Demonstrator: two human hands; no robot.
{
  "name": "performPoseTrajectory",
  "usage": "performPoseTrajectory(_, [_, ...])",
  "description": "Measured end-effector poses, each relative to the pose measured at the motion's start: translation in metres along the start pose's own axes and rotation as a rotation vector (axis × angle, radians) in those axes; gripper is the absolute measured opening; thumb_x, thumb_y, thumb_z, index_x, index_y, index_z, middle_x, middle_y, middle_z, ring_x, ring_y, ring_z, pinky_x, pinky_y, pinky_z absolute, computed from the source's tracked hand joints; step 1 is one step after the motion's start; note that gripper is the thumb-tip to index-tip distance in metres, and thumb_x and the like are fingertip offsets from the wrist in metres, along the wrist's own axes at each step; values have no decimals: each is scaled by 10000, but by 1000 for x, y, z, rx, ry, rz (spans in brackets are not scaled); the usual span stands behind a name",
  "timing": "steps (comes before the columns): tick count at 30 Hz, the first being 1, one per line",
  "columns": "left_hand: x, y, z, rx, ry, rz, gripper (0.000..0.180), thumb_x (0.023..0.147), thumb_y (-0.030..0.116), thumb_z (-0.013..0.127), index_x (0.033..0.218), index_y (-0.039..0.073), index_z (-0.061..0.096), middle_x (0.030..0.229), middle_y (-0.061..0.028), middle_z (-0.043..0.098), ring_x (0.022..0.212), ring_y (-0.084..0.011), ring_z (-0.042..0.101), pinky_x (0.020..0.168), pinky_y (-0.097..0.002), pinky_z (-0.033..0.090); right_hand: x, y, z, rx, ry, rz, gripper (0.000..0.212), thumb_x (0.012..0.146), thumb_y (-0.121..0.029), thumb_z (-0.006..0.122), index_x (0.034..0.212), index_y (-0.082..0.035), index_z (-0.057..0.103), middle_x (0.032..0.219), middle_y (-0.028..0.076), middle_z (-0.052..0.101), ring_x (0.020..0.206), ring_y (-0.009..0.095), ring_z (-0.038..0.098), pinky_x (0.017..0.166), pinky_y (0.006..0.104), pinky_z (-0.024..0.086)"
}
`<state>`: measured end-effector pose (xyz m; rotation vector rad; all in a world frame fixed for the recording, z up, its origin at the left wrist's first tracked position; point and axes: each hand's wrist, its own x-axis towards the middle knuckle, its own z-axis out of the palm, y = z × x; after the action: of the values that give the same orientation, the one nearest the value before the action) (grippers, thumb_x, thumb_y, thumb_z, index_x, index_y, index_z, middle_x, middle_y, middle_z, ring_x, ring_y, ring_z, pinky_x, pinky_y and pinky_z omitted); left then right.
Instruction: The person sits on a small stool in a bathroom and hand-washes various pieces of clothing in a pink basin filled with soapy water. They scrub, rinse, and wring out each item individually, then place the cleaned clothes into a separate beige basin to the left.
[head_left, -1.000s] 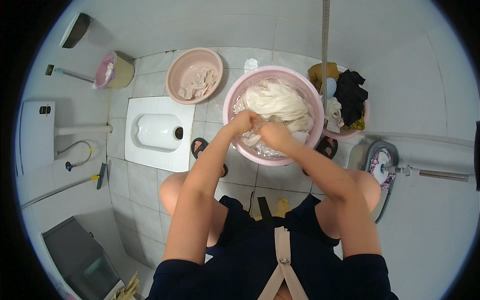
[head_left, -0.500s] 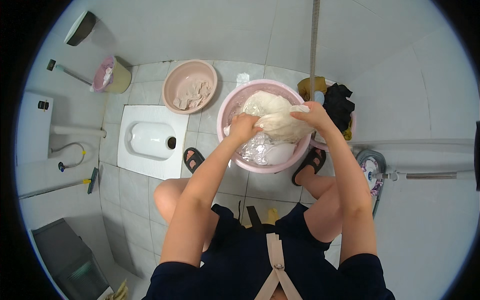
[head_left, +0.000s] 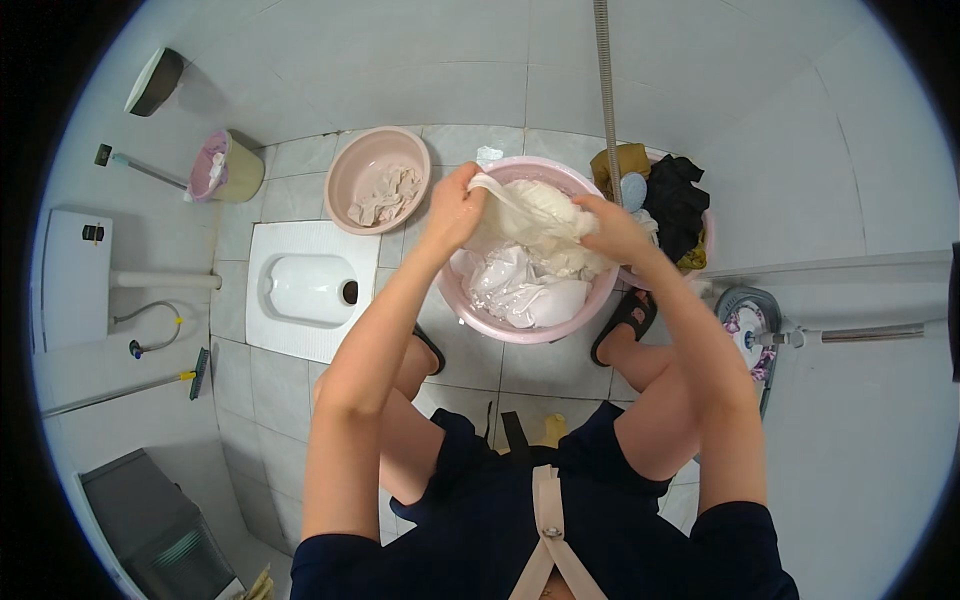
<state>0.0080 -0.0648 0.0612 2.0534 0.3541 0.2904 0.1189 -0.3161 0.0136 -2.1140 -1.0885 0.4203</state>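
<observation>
A pink basin (head_left: 480, 322) of water stands on the floor between my feet, with white wet laundry (head_left: 525, 290) in it. Over its far side I hold up a cream-white cloth garment (head_left: 530, 215), whose exact kind I cannot make out. My left hand (head_left: 457, 203) grips one edge of the garment at the basin's left rim, fingers closed. At the right rim my right hand (head_left: 612, 232) is closed on its other side. The garment spreads between both hands, its lower part hanging down onto the wet laundry.
A smaller pink basin (head_left: 350, 165) with a pale cloth lies to the left, beyond the squat toilet (head_left: 305, 290). Right of the big basin, dark and mustard clothes (head_left: 677, 205) fill another container. A mop (head_left: 745, 330) stands at right, a waste bin (head_left: 240, 170) far left.
My left hand has moved up and left, drawing the garment's edge out to the basin's far left rim. The right hand has shifted slightly left and stays on the cloth.
</observation>
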Motion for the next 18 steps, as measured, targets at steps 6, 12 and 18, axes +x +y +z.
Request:
performPoseTrajectory(6, [-15, -83, 69, 451, -240, -146, 431, 771, 276, 506, 1161, 104, 569, 877, -215, 621, 887, -353, 604, 827, -426, 465, 33, -28, 85, -328, -169, 455, 540, 722, -74, 590, 1252, -118, 499, 1203, 186, 508, 1013, 358, 570, 835, 406, 480])
performPoseTrajectory(12, [-5, -122, 112, 657, -563, -399, 411, 805, 332, 483, 1102, 86, 624, 1069, -206, 610, 996, -327, 593, 853, -432, 464, 54, 12, 104, -434, -382, 608, 418, 763, -153, 576, 1176, -95, 577, 1220, 167, 500, 1050, 339, 565, 846, 380, 487])
performPoseTrajectory(18, [-16, -212, 129, 576, -449, -525, 434, 840, 398, 458, 1097, 91, 625, 1144, -200, 581, 1050, -334, 568, 882, -442, 447, 75, 61, 163, -264, -372, 635, 402, 812, -289, 523, 1121, -48, 613, 1254, 222, 495, 1100, 365, 534, 917, 413, 439])
